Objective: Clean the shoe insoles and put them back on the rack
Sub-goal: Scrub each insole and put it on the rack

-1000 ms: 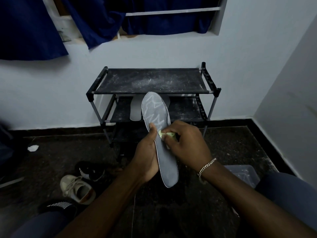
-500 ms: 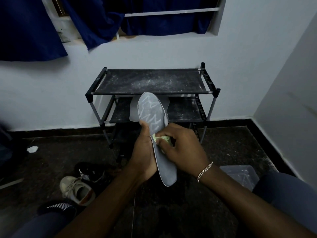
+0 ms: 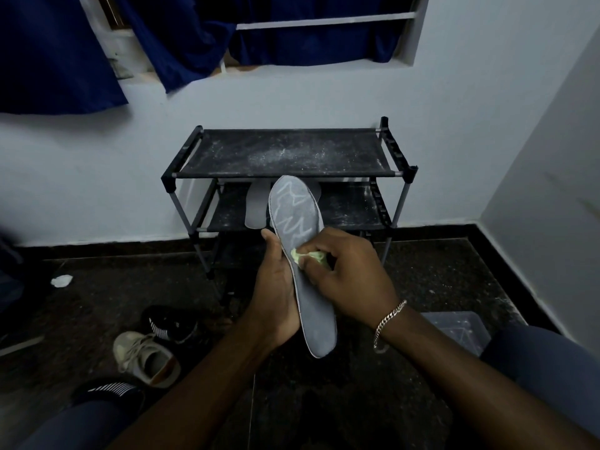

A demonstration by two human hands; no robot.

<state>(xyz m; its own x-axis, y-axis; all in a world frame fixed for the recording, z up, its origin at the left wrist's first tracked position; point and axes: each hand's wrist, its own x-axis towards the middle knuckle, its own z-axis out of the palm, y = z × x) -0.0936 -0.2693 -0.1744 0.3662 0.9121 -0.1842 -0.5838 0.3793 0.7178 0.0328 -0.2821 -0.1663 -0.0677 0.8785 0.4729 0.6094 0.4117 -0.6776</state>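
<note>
A grey insole (image 3: 297, 216) with pale zigzag marks on its toe half stands nearly upright in front of me. My left hand (image 3: 276, 287) grips its left edge at the middle, thumb along the rim. My right hand (image 3: 347, 277) pinches a small pale green cloth (image 3: 308, 255) and presses it on the insole's middle. Behind the held insole, a second light grey insole (image 3: 255, 206) lies on the middle shelf of the black shoe rack (image 3: 285, 154), partly hidden.
The dusty rack stands against the white wall. On the dark floor at the left lie a beige sneaker (image 3: 146, 357), black striped shoes (image 3: 170, 324) and a white scrap (image 3: 61, 280). A clear plastic box (image 3: 457, 329) sits by my right knee.
My right hand has slid the green cloth back and forth across the insole's middle. The insole has tilted slightly in my left hand's grip.
</note>
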